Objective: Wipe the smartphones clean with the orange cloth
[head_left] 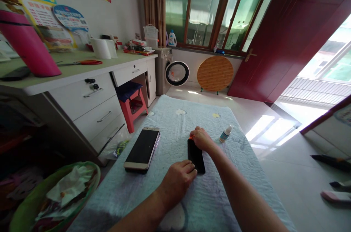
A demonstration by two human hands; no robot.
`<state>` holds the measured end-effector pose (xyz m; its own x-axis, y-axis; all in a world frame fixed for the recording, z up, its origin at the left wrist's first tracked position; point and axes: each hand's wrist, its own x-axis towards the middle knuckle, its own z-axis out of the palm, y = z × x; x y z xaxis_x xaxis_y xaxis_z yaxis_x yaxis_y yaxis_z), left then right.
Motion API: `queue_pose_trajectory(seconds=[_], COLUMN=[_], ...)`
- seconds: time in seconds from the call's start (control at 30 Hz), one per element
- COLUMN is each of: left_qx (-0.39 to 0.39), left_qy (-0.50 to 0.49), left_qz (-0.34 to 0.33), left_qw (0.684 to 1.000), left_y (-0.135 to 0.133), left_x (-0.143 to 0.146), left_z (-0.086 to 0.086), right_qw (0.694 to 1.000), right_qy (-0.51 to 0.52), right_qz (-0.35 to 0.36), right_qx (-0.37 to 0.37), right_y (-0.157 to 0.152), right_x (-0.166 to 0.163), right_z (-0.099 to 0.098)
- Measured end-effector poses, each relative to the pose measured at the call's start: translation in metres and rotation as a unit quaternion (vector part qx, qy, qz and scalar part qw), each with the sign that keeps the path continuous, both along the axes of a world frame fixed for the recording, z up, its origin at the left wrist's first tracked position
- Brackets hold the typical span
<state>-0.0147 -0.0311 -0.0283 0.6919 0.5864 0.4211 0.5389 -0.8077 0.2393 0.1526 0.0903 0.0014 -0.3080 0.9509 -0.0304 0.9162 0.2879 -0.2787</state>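
The black phone [196, 158] lies flat between my hands on the cloth-covered tabletop [175, 124], its long sides running away from me, well in from every edge. My right hand [202, 139] is closed at its far end, fingertips pinching a small orange piece [191, 137] against the far-left corner. My left hand [179, 176] has its curved fingertips on the near-left edge; whether they grip or merely rest there, I can't tell. The phone's near-right corner is free.

A broad strip of bare cloth separates it from the gold-framed phone [143, 146] on my left, which sits on another one close to the left edge. Right of my right hand, a small spray bottle [225, 135] stands upright near the right edge. Ahead, cloth runs open to the far edge. Past the left edge are a green bin [24, 210] and a red stool [127, 113]; past the right, bare floor [276, 173].
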Motion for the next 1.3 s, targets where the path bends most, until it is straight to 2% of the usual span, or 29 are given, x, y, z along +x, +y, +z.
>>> queue_pose_trajectory(seconds=[0.23, 0.57, 0.77, 0.87, 1.0, 1.13, 1.3], left_qx=[-0.001, 0.0, 0.055, 0.08, 0.042, -0.012, -0.046], left_qy=[-0.012, -0.02, -0.016, -0.037, -0.027, -0.01, 0.0], left_qz=[-0.002, 0.019, 0.044, 0.032, -0.028, -0.015, -0.019], left_qw=[1.0, 1.0, 0.997, 0.996, 0.998, 1.0, 0.999], left_y=[0.001, -0.002, -0.009, -0.016, -0.029, -0.034, -0.033], left_x=[-0.002, 0.0, 0.004, 0.007, 0.013, 0.017, 0.016], left_z=[0.0, 0.0, 0.003, 0.005, 0.003, -0.004, -0.007], right_qw=[0.999, 0.999, 0.998, 0.999, 0.998, 0.999, 0.997], right_qy=[0.001, -0.014, -0.022, 0.016, 0.044, -0.005, -0.035], right_qz=[0.031, -0.014, -0.056, -0.025, 0.02, 0.027, 0.05], right_qx=[-0.013, -0.031, -0.007, 0.026, 0.05, 0.028, 0.037], right_y=[0.003, -0.004, -0.016, -0.017, -0.019, -0.024, -0.032], right_x=[-0.015, 0.021, 0.034, 0.024, 0.0, -0.012, -0.013], right_z=[0.001, 0.002, 0.012, 0.017, 0.015, 0.008, 0.006])
